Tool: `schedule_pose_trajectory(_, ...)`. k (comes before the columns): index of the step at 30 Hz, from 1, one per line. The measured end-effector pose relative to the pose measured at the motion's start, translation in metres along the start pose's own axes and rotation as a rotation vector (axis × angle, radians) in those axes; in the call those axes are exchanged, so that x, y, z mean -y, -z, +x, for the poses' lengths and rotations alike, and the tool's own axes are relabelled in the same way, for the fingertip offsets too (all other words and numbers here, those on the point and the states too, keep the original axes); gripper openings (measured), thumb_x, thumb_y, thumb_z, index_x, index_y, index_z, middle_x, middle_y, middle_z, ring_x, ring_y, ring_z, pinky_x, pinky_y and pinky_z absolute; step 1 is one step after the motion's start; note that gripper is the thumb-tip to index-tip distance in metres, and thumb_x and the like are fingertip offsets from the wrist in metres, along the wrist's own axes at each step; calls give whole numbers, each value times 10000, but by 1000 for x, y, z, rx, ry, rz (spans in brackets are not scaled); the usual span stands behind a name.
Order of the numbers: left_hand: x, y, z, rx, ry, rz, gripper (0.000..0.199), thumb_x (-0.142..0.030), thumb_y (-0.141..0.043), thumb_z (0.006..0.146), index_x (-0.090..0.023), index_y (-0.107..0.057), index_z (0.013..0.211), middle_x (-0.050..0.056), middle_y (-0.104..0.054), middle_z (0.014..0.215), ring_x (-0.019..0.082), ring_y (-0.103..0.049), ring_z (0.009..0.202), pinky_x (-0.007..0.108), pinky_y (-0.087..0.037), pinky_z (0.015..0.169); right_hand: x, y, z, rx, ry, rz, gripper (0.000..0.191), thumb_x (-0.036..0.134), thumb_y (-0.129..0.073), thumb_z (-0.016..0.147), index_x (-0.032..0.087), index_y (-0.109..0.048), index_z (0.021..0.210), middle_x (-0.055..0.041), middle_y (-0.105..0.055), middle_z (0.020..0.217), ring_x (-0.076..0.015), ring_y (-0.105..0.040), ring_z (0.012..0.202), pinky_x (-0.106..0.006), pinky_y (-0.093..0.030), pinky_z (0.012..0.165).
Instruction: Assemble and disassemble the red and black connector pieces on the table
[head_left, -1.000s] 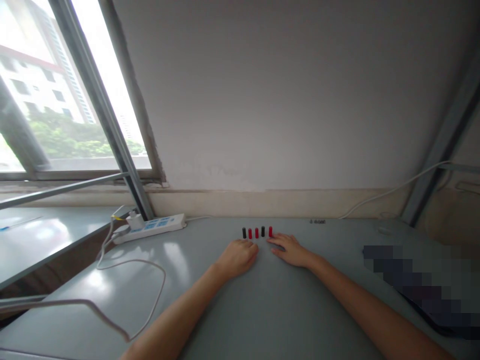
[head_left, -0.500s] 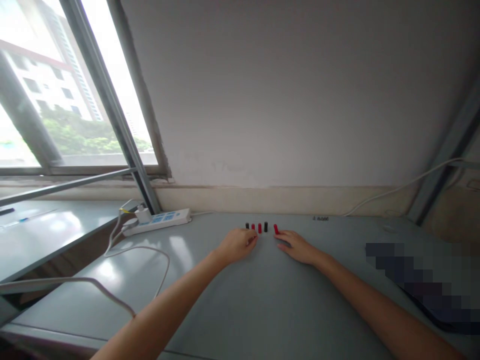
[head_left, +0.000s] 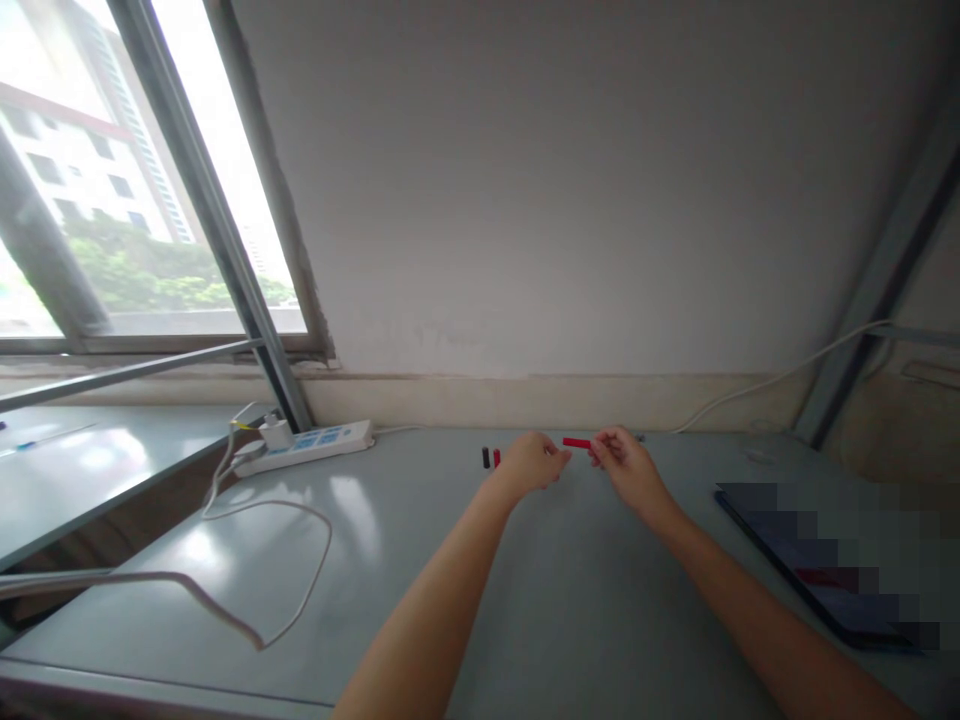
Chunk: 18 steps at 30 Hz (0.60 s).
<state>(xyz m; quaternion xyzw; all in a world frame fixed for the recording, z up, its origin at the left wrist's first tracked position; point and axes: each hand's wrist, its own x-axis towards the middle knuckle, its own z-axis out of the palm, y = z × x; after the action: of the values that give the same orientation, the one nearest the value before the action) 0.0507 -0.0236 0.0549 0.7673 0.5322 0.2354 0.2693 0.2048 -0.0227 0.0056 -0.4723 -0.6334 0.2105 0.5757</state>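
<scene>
My right hand (head_left: 624, 468) pinches a slim red cylinder (head_left: 576, 443) near its right end. The cylinder lies level, and its free end points left toward my other hand. Close by, my left hand (head_left: 534, 463) has its fingers drawn together just short of that end; whether anything small is between them is hidden. To the left of this hand, a small black cylinder (head_left: 485, 457) stands upright on the grey table (head_left: 585, 590). Beside it is a short red cylinder (head_left: 496, 457), partly covered by the hand. Anything behind the left hand is out of sight.
A white power strip (head_left: 330, 442) with a plug and a loose white cable (head_left: 326, 535) lies at the left. On the right rests a dark flat object (head_left: 765, 530), partly blurred out. A wall (head_left: 562, 250) rises behind the table, with a window (head_left: 150, 200) at the left.
My right hand has lifted the red cylinder and turned it from upright to level. My left hand has moved right, toward it, and now covers part of the row. The view has shifted slightly.
</scene>
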Motion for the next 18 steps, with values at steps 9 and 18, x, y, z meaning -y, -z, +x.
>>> schedule_pose_trajectory(9,-9,-52,20,-306,10,-705,211,-231,-459,762,-92,-595,845,-18,-518,489,43,-360,349,166,-285,386,-4,2,-7,-51,-147,166,453,630,-510,610,189,-460,701,-23,-574,610,-119,-515,513,-264,-424,515)
schedule_pose_trajectory(18,8,-70,12,-317,94,-1076,164,-252,-522,728,-101,-545,790,1,-574,595,23,-344,328,176,-259,355,-6,-4,-12,28,-140,103,446,620,-506,607,188,-486,718,-4,-550,564,-125,-503,511,-257,-406,488)
